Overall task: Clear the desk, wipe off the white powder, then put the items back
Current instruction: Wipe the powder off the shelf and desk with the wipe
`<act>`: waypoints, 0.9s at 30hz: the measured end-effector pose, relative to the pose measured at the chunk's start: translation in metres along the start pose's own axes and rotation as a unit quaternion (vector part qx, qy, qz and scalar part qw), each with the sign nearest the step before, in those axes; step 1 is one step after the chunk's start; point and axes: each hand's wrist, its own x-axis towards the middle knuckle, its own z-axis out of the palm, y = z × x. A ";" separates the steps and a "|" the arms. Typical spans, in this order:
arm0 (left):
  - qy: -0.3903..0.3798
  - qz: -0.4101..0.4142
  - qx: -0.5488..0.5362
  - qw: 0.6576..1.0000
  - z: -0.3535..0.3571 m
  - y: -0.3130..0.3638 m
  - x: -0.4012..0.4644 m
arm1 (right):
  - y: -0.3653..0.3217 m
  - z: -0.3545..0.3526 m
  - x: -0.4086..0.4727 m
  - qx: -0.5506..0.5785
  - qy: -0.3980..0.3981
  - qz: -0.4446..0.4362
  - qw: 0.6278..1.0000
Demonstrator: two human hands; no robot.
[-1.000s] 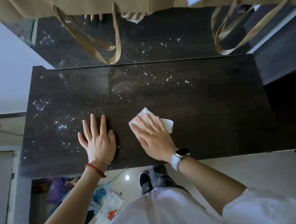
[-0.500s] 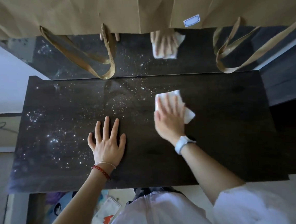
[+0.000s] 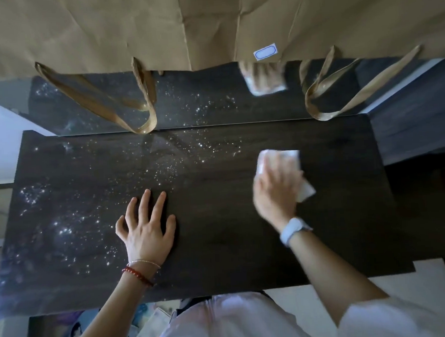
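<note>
While the left hand (image 3: 147, 229) lies flat on the dark desk (image 3: 220, 245) with its fingers spread wide and holding nothing, the right hand (image 3: 276, 191) presses down on a white wipe (image 3: 303, 191). The fingers of the right hand look mostly straight on top of the wipe, but the hand is blurry, so I cannot tell more than that. The wipe sticks out past the fingertips and out to the right side of the hand. It sits on the right half of the desk, a bit nearer the back edge than the front.

White powder (image 3: 62, 230) is sprinkled in small bright specks over the left part of the desk, to the left of the left hand. More specks lie across the middle near the back edge. The desk around and to the right of the wipe looks dark and plain.

At the back stands a shiny panel like a mirror (image 3: 212, 102), and it shows the powder and the wiping hand again. Brown paper bags (image 3: 157, 30) hang over the top of it, with their ribbon handles (image 3: 136, 121) drooping down.

The left wrist wears a red bead bracelet (image 3: 138, 275). The right wrist wears a watch with a pale band (image 3: 293, 231).
</note>
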 end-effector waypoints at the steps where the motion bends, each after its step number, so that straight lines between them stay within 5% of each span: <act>1: 0.001 0.001 -0.007 1.000 -0.001 -0.001 0.001 | -0.025 0.006 -0.016 -0.002 -0.016 -0.105 0.994; 4: 0.011 0.011 -0.032 0.999 -0.008 -0.006 0.005 | -0.067 0.020 -0.072 0.002 -0.076 -0.342 0.937; 7: 0.021 0.028 -0.018 0.999 -0.014 -0.011 0.013 | -0.046 0.020 -0.053 -0.009 -0.076 -0.392 0.917; 11: 0.015 -0.002 -0.025 1.000 -0.024 -0.013 0.034 | -0.007 0.009 0.018 0.024 -0.012 -0.084 0.996; 14: 0.000 -0.009 -0.019 1.000 -0.030 -0.017 0.055 | -0.014 -0.001 0.054 0.040 -0.040 0.112 0.992; 16: -0.010 -0.020 -0.013 1.000 -0.033 -0.022 0.066 | -0.046 0.002 0.064 0.055 -0.040 0.133 0.989; 19: -0.028 -0.042 -0.015 0.999 -0.035 -0.032 0.076 | -0.117 0.020 0.049 0.062 -0.039 -0.019 0.997; 23: -0.024 -0.031 -0.019 0.999 -0.041 -0.047 0.079 | -0.172 0.027 0.006 -0.001 -0.078 -0.265 0.961; 25: -0.017 -0.028 -0.034 0.999 -0.045 -0.050 0.080 | -0.154 0.024 0.014 -0.008 -0.081 -0.290 0.954; 27: -0.014 -0.034 -0.048 0.998 -0.045 -0.050 0.080 | -0.117 0.024 0.030 -0.012 -0.062 -0.221 0.973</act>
